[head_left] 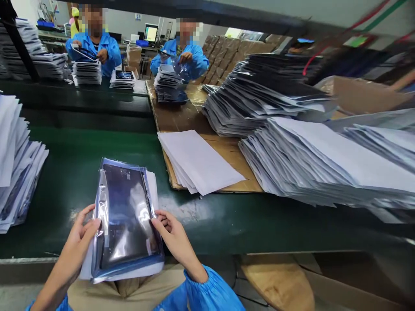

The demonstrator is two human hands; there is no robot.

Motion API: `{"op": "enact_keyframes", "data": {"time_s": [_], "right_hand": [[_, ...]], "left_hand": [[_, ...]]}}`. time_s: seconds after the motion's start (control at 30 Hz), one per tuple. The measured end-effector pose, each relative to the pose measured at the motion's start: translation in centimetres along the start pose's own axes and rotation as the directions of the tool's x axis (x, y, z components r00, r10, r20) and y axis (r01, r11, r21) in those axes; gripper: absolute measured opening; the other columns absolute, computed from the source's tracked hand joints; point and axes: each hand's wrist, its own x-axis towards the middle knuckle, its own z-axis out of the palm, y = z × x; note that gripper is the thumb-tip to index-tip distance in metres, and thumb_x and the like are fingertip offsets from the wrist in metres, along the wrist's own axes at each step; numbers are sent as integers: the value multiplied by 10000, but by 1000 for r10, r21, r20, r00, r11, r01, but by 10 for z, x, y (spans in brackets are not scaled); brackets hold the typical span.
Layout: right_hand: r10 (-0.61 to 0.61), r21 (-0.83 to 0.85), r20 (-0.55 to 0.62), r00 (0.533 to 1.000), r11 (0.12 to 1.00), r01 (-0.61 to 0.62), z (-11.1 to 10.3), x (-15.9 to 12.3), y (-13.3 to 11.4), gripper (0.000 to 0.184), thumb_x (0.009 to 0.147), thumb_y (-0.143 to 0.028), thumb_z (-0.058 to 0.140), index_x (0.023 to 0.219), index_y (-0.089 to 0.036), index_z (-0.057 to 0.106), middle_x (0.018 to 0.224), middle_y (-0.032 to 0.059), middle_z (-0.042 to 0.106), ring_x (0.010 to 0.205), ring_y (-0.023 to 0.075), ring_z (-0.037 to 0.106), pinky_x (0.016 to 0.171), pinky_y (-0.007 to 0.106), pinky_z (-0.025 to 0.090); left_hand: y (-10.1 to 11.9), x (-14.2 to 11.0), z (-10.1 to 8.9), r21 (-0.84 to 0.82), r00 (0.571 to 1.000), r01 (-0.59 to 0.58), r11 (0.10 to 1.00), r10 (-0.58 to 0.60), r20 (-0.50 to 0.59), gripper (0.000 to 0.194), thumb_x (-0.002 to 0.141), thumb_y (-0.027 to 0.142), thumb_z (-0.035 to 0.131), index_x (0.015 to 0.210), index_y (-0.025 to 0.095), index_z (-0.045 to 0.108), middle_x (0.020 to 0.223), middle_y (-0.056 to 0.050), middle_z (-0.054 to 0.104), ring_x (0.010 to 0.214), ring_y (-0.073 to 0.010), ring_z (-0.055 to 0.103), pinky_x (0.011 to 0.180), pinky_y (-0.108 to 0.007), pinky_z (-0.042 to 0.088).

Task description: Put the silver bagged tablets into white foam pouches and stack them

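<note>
A dark flat panel in a clear plastic sleeve [125,216], glossy with reflections, lies over a white sheet [151,185] at the front edge of the green table. My left hand [84,231] grips its left side between thumb and fingers. On the opposite side my right hand [168,229] pinches the right edge, its other fingers curled. Whether there is more than one sleeved panel under my hands I cannot tell. Just beyond, to the right, a few white sheets [201,162] rest on brown cardboard [177,116].
Tall stacks of sleeved panels and white sheets stand at right [311,160] and left [19,172]. Behind the right one rises a darker stack [259,95]. Across the table two people in blue handle similar panels. A wooden stool [277,280] is below the table's edge.
</note>
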Motion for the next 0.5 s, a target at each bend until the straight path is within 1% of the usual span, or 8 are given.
{"op": "enact_keyframes", "data": {"time_s": [0.03, 0.07, 0.17, 0.23, 0.3, 0.37, 0.43, 0.5], "right_hand": [[6, 26, 0, 1000, 1000, -6, -2, 1, -2, 480, 749, -512, 646, 998, -104, 604, 757, 18, 548, 666, 133, 500, 639, 268, 433], [15, 65, 4, 1000, 998, -15, -3, 2, -4, 472, 734, -513, 666, 974, -113, 594, 730, -1, 528, 651, 124, 490, 636, 260, 426], [52, 201, 72, 996, 977, -66, -7, 3, -9, 431, 701, -520, 715, 845, -157, 532, 641, -50, 468, 591, 103, 451, 593, 235, 394], [48, 258, 157, 986, 962, -87, -8, -1, -16, 412, 714, -524, 709, 793, -163, 526, 637, -41, 488, 610, 111, 470, 602, 235, 404], [-4, 269, 198, 980, 962, -50, -8, -8, -25, 384, 750, -518, 679, 804, -150, 584, 703, 3, 560, 708, 148, 532, 672, 256, 444], [-49, 260, 159, 986, 966, 6, -8, -19, -34, 390, 791, -520, 633, 879, -140, 639, 791, 39, 615, 802, 183, 565, 732, 276, 467], [-46, 224, 67, 997, 974, 30, -8, -31, -39, 417, 817, -536, 594, 924, -139, 664, 788, 38, 621, 761, 176, 559, 691, 262, 471], [-19, 178, -56, 998, 984, 29, -13, -43, -39, 437, 828, -551, 572, 927, -140, 683, 746, 30, 612, 718, 166, 546, 642, 245, 465]], "left_hand": [[3, -2, 1, -64, 998, 32, 997, -29, 56, 726, 713, 622, 652, 1262, 219, 402, 719, 8, 638, 594, -176, 615, 574, -269, 496], [4, -3, 0, -102, 995, 42, 994, -32, 97, 731, 721, 588, 673, 1289, 221, 395, 737, 2, 652, 615, -177, 628, 595, -268, 504], [2, -6, -5, -159, 990, 31, 987, -8, 141, 695, 752, 528, 688, 1306, 224, 399, 706, 1, 659, 603, -177, 632, 596, -271, 515], [0, -6, -9, -200, 988, 55, 978, -24, 154, 720, 730, 519, 716, 1304, 244, 378, 705, 8, 664, 563, -174, 625, 583, -289, 531], [-1, -4, -10, -228, 990, 69, 971, -39, 132, 725, 680, 527, 757, 1244, 247, 397, 693, 17, 659, 540, -167, 621, 562, -285, 536], [0, -2, -7, -207, 998, 53, 977, -43, 53, 661, 643, 549, 774, 1120, 227, 448, 619, 38, 620, 489, -140, 588, 489, -226, 492], [1, 0, -3, -151, 999, 43, 988, -47, -27, 600, 622, 582, 768, 981, 203, 473, 543, 57, 565, 424, -110, 529, 417, -178, 416], [1, 5, -2, -104, 995, 32, 994, -42, -88, 593, 612, 628, 742, 913, 198, 466, 524, 62, 541, 396, -103, 486, 387, -176, 375]]}}
